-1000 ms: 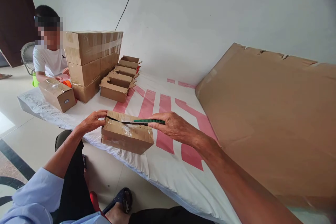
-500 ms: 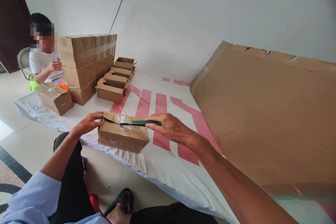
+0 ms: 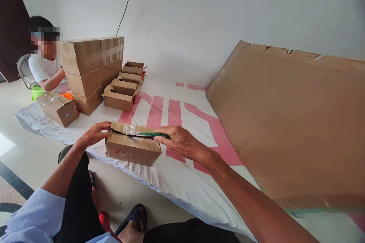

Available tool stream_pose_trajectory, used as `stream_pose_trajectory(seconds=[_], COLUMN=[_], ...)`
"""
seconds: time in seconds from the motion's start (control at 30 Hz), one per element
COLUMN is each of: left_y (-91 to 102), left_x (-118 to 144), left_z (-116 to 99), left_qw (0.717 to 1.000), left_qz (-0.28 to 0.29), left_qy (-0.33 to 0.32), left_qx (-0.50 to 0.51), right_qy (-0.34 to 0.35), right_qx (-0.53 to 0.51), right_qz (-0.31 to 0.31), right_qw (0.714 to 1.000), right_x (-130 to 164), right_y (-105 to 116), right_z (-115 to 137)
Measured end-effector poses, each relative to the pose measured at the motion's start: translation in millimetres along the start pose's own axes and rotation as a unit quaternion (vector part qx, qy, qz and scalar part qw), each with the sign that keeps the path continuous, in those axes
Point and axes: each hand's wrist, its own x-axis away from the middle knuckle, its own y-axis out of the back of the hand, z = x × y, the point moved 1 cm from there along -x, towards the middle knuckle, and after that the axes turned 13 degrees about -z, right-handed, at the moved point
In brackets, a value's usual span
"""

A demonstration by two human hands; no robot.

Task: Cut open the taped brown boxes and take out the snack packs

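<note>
A taped cardboard box (image 3: 132, 152) lies in front of me near the edge of the cloth-covered surface. My left hand (image 3: 95, 133) grips its left end, fingers over the top edge. A green and black utility knife (image 3: 155, 134) is in my right hand (image 3: 176, 138), fingers closed round the handle. The knife lies low along the top seam, its tip by the clear tape in the middle. Left of the tip the seam gapes as a dark slit; my hand partly covers the right end of the seam.
Stacked sealed boxes (image 3: 88, 60) stand at the left, with a row of open boxes (image 3: 118, 102) beside them. Another closed box (image 3: 57, 110) sits nearer the left edge. A large cardboard sheet (image 3: 285, 121) leans at the right. A person (image 3: 47, 70) sits behind the stack.
My right hand and the knife have shifted slightly left along the seam. The slit looks wider. The other person's hand has gone behind the stack.
</note>
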Motion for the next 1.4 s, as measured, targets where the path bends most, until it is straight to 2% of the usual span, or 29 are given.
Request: stream_pose_trajectory(seconds=[0.27, 0.53, 0.73, 0.9, 1.1, 1.17, 1.23, 1.3, 1.4], left_y=[0.0, -0.5, -0.4, -0.5, -2.2, -3.1, -3.5, -3.4, -2.9], left_x=[-1.3, -0.7, -2.5, -3.5, -4.9, -5.5, -5.8, -5.7, -5.0], left_z=[-1.4, -5.4, -2.7, 2.0, 4.5, 2.5, -0.3, -3.4, -7.3], left_qw=[1.0, 0.996, 0.995, 0.996, 0.995, 0.995, 0.995, 0.995, 0.995], left_qz=[0.02, 0.063, 0.071, 0.062, 0.081, 0.08, 0.074, 0.073, 0.08], left_qy=[0.007, 0.013, 0.019, 0.017, -0.008, -0.015, -0.019, -0.017, -0.01], left_qx=[0.019, 0.056, 0.06, 0.055, 0.054, 0.058, 0.061, 0.06, 0.057], right_qy=[-0.009, 0.017, 0.027, 0.007, -0.057, -0.086, -0.129, -0.171, -0.207], right_qx=[0.002, 0.042, 0.036, 0.047, 0.029, 0.001, -0.027, -0.048, -0.061], right_qz=[0.006, 0.03, 0.041, 0.025, -0.009, -0.039, -0.096, -0.176, -0.274], right_qw=[1.0, 0.999, 0.998, 0.999, 0.998, 0.996, 0.986, 0.968, 0.937], right_x=[-0.1, -20.9, -24.4, -7.3, 32.1, 49.0, 68.6, 90.4, 124.4], right_y=[7.1, 1.7, 14.6, 24.2, 41.9, 48.9, 49.6, 38.3, -4.1], right_z=[5.5, 27.9, 27.6, 0.1, -30.9, -40.2, -54.7, -74.9, -110.8])
